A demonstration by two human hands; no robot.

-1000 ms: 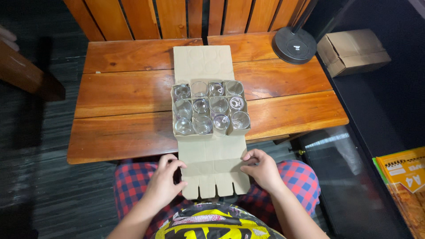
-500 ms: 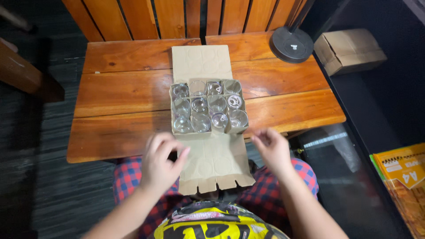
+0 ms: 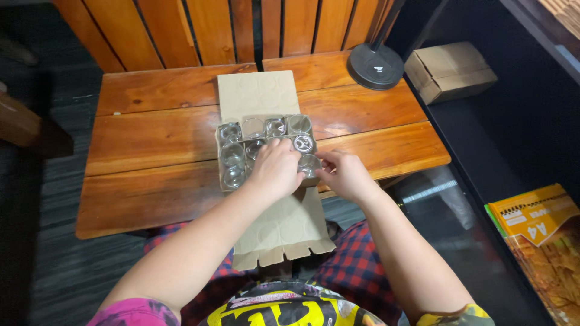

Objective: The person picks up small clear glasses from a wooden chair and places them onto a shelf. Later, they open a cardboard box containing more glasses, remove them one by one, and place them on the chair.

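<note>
We see the left hand (image 3: pixel 277 171) resting loosely curled over the glass jars (image 3: pixel 241 151); the right hand (image 3: pixel 344 175) pinches the near-right jar (image 3: pixel 309 164).

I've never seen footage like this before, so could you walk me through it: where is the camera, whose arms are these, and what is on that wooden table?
The camera sits on a person's head and looks down, so the two bare arms are that person's own. There is no machine here. The person's knees, in red checked cloth, show under a slatted wooden table. On it lies a long flat cardboard sheet, with its near end hanging over the table's edge. On the sheet stands a cluster of small clear glass jars. The left hand rests on the near jars and the right hand touches the jar at the corner; whether either grips a jar I cannot tell. A black round lamp base stands at the far right.
</note>
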